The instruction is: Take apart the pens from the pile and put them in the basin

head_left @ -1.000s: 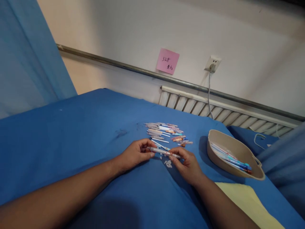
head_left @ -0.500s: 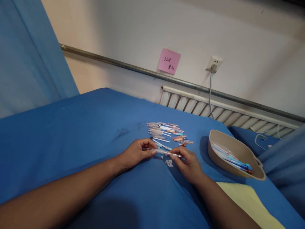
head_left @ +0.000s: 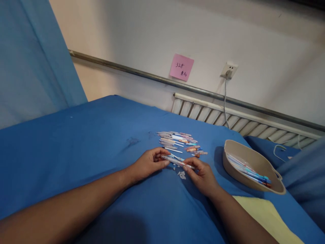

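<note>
A slim pen with a clear, whitish barrel and faint reddish marks (head_left: 175,161) is held level, slightly tilted down to the right, above the blue cloth. My left hand (head_left: 149,164) has thumb and fingers around its left end, loosely. On the right end, my right hand (head_left: 200,174) pinches it between thumb and fingers. Just beyond my hands lie several pens and pen parts (head_left: 169,139) in rough rows, with white refills among them. Small whitish scraps (head_left: 181,175) sit on the cloth below the held pen.
A beige basket (head_left: 256,156) holding several pens (head_left: 250,171) stands to the right. A yellow cloth (head_left: 261,211) lies by my right forearm. Behind the blue-covered table (head_left: 96,135) are a radiator (head_left: 203,110), a metal rail and a plugged-in socket (head_left: 229,70). Blue curtains hang at both sides.
The pen has turned slightly between my hands, and my left fingers have loosened a little around its end. The whole view has shifted slightly; basket and laid-out pens stay put.
</note>
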### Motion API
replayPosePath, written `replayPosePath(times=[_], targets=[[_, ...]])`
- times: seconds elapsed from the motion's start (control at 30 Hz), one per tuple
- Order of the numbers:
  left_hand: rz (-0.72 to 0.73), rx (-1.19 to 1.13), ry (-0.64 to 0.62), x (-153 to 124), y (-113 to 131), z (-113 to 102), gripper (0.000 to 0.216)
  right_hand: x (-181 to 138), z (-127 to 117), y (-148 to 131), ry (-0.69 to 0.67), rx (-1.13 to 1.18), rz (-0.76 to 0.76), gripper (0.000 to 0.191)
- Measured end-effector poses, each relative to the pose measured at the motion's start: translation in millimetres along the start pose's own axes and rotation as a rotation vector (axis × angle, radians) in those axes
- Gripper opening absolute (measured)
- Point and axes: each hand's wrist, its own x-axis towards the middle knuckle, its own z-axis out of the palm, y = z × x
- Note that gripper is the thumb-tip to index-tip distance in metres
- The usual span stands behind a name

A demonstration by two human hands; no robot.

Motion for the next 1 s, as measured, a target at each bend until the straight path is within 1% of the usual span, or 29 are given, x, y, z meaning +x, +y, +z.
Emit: replayPosePath(times=[0.2,0.33,0.5,0.57,0.67,0.73,0.8,0.87,1.0], targets=[[-0.037,0.024,0.025,0.8,2.0,0.1,0.026,-0.2,0.4,-1.2,-0.009,-0.014,0.002,0.013],[0.003,0.056,0.041,1.1,3.0,0.1,0.021,-1.0,-1.1,-0.8,-0.028,-0.034,-0.007,0.013],[0.048,0.081,0.022,0.7,1.9,-1.3,0.017,0.0,-1.3,-0.7,-0.047,-0.050,0.009,0.012],[0.043,0.078,0.025,0.0,2.4,-0.7,0.019,0.9,-0.8,-1.6,-0.048,-0.055,0.017,0.012],[0.028,0.022,0.040,-1.3,4.1,1.4,0.034,2.1,0.1,-2.3,-0.034,-0.041,0.020,0.011],[0.001,0.023,0.012,-1.9,4.9,2.4,0.040,2.7,0.5,-1.7,-0.016,-0.039,0.013,0.011],[-0.036,0.064,-0.043,-1.9,5.1,2.2,0.034,3.2,0.7,-1.0,-0.001,-0.044,0.004,0.011],[-0.060,0.091,-0.068,-1.0,5.1,1.1,0.028,3.9,0.5,-1.2,0.007,-0.047,-0.002,0.010],[-0.077,0.117,-0.021,2.1,7.8,-1.6,0.028,6.6,-1.3,-4.6,-0.004,-0.057,-0.025,0.010]])
